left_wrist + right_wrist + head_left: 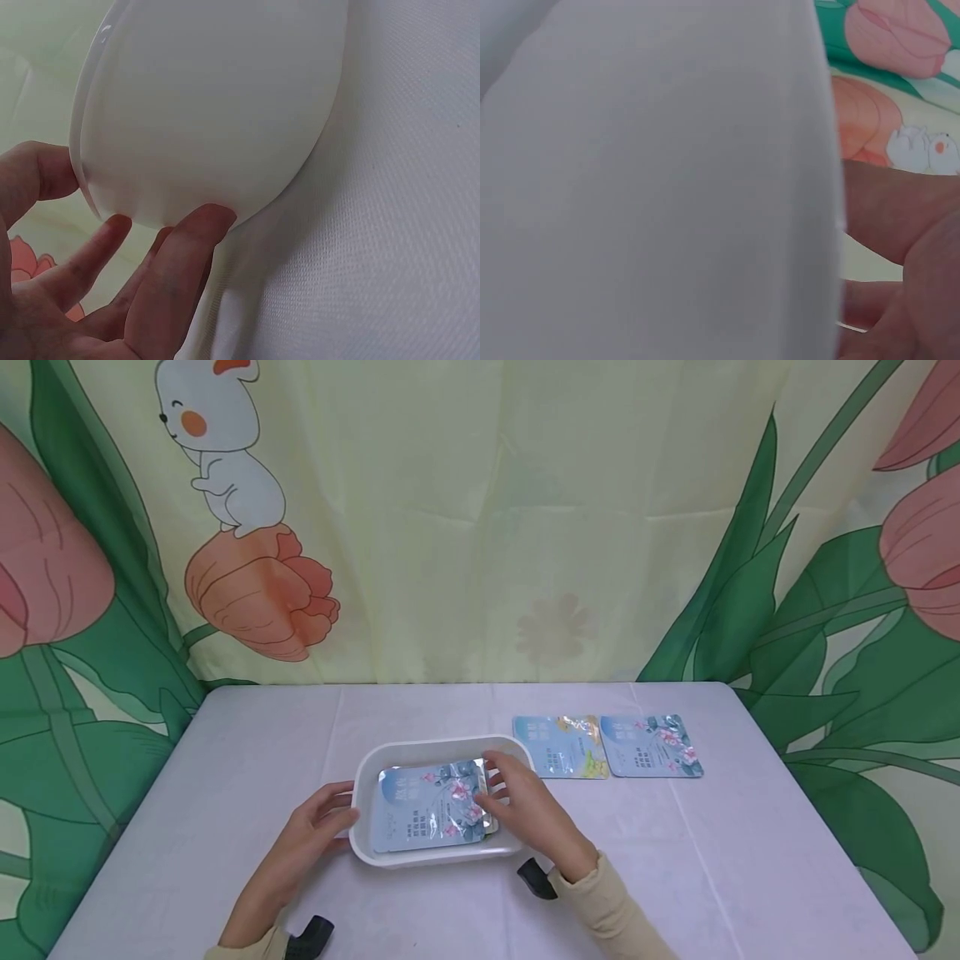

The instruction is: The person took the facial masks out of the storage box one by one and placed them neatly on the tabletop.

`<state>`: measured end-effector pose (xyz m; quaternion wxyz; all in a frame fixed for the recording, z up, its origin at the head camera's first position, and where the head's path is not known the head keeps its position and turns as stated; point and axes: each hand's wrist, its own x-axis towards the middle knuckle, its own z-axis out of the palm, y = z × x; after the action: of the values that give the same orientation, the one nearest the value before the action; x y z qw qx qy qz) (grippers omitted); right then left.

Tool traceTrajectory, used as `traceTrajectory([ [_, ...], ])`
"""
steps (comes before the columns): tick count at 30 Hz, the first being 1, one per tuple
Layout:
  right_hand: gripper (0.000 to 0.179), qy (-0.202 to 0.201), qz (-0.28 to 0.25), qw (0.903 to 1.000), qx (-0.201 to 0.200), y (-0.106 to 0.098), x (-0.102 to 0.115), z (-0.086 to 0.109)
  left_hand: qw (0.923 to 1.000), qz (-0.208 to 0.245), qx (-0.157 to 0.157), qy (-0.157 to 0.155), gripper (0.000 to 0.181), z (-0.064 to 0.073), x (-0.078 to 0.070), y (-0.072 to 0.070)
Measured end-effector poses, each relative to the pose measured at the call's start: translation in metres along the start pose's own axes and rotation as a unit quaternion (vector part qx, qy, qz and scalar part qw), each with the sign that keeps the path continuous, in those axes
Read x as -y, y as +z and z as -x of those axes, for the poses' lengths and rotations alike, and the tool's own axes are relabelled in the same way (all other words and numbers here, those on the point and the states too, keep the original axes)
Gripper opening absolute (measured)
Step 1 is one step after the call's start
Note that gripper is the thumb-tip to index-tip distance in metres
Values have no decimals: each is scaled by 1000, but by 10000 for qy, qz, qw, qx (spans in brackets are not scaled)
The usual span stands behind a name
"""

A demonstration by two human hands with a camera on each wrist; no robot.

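A white tray (pixel 405 860) with rounded corners stands on the table, holding a small pile of flat foil packets. The top packet (pixel 423 810) is pale blue with pink flowers, and a silvery edge of another shows under its right side. My left hand (pixel 300 831) grips the tray's left end, one fingertip at the rim and other fingertips (pixel 214 217) against the outer wall. Reaching over the right end, my right hand (pixel 528 797) pinches the packets' right edge, thumb on the top face. In the right wrist view the tray wall (pixel 667 187) hides the packets.
Two more foil packets lie side by side behind and right of the tray: a blue one with yellow print (pixel 558 747) and a blue floral one (pixel 651 746). A white cloth (pixel 645 877) covers the table. Behind its far edge hangs a printed curtain (pixel 465 527).
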<state>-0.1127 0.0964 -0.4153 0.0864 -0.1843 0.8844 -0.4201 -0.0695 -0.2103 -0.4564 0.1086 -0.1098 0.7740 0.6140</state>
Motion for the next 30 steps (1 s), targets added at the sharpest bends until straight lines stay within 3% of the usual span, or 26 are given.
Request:
traceTrajectory([
  [30, 64, 215, 692, 9969, 295, 23, 3, -6, 10000, -9, -24, 56, 52, 0, 1, 0],
])
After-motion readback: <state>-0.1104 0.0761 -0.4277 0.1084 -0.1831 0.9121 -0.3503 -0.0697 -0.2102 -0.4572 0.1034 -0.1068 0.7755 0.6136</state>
